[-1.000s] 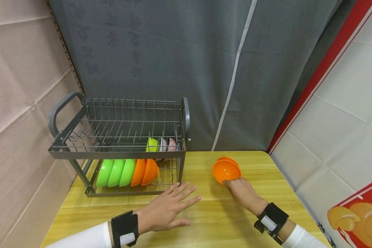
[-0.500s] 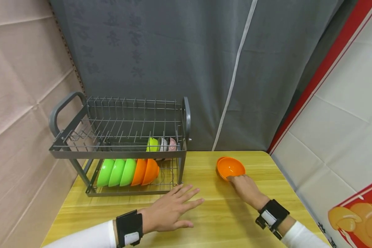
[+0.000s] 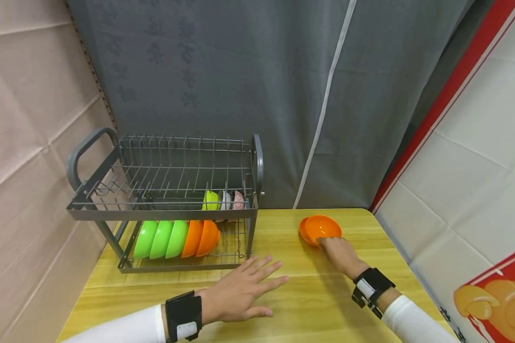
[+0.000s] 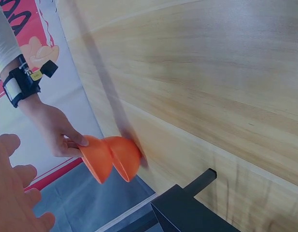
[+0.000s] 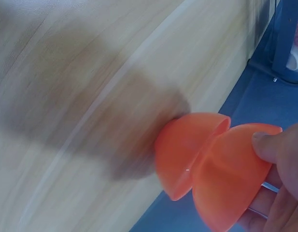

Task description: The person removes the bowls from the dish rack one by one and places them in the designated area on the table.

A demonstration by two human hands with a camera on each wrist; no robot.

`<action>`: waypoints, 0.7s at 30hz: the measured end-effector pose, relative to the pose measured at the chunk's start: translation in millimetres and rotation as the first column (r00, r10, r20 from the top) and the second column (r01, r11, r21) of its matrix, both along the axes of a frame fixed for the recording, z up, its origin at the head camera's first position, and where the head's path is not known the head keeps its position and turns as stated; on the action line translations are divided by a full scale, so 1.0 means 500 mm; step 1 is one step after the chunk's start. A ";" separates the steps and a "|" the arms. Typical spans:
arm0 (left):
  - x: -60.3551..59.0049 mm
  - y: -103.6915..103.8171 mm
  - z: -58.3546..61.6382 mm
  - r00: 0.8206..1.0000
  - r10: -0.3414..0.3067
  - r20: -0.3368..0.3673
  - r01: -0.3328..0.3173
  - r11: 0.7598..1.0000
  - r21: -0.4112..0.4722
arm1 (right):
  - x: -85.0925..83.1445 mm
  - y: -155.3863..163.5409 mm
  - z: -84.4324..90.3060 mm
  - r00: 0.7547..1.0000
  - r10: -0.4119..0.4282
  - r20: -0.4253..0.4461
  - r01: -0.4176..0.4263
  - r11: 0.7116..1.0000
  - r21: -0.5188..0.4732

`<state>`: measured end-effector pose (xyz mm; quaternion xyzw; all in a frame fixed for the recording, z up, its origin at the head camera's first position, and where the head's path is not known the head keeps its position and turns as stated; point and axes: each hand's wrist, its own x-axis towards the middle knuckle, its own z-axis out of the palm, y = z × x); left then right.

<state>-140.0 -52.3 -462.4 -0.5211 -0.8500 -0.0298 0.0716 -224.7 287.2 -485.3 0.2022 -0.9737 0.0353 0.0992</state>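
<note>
Two orange bowls are at the right of the wooden table. My right hand point(image 3: 342, 256) pinches the rim of the upper orange bowl point(image 3: 324, 226), thumb outside and fingers inside, as the right wrist view shows. That bowl is tilted and lifted partly out of the lower orange bowl point(image 5: 180, 150), which rests on the table. The two bowls still touch. My left hand point(image 3: 242, 291) is held over the table in front of the rack with its fingers spread, and holds nothing.
A two-tier dish rack point(image 3: 163, 215) stands on the left of the table point(image 3: 300, 305). Its lower tier bears several green bowls point(image 3: 160, 239) and orange bowls point(image 3: 200, 238) on edge. Small dishes point(image 3: 224, 200) sit at its right end. A grey curtain point(image 3: 197, 71) hangs behind.
My right hand has raised the upper bowl and shifted it a little right and away, so more of the lower bowl shows at the left. My left hand has drifted slightly right.
</note>
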 end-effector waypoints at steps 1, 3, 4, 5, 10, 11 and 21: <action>0.001 0.000 0.000 1.000 0.001 -0.003 -0.001 1.000 0.000 | -0.003 0.000 -0.002 1.000 -0.005 0.008 0.005 1.000 -0.002; 0.001 -0.001 0.000 1.000 0.001 -0.007 -0.001 1.000 0.002 | -0.010 0.000 -0.006 1.000 -0.011 0.025 0.011 1.000 -0.008; 0.002 -0.002 0.001 1.000 0.001 -0.007 -0.001 1.000 0.002 | -0.013 0.000 -0.008 0.999 -0.011 0.032 0.012 1.000 -0.009; 0.002 -0.002 0.001 1.000 0.001 -0.007 -0.001 1.000 0.001 | -0.016 -0.001 -0.009 0.999 -0.010 0.041 0.011 1.000 -0.012; 0.004 -0.003 0.001 0.999 0.004 -0.033 -0.005 1.000 -0.005 | -0.029 -0.001 -0.015 0.998 -0.011 0.068 0.013 1.000 -0.028; 0.004 -0.002 0.001 0.999 0.005 -0.039 -0.005 1.000 -0.004 | -0.032 0.000 -0.015 0.997 -0.013 0.071 0.015 0.999 -0.032; 0.009 0.002 0.001 0.999 0.003 -0.038 -0.004 1.000 -0.010 | -0.057 0.005 -0.035 0.992 -0.040 0.118 0.043 0.999 -0.027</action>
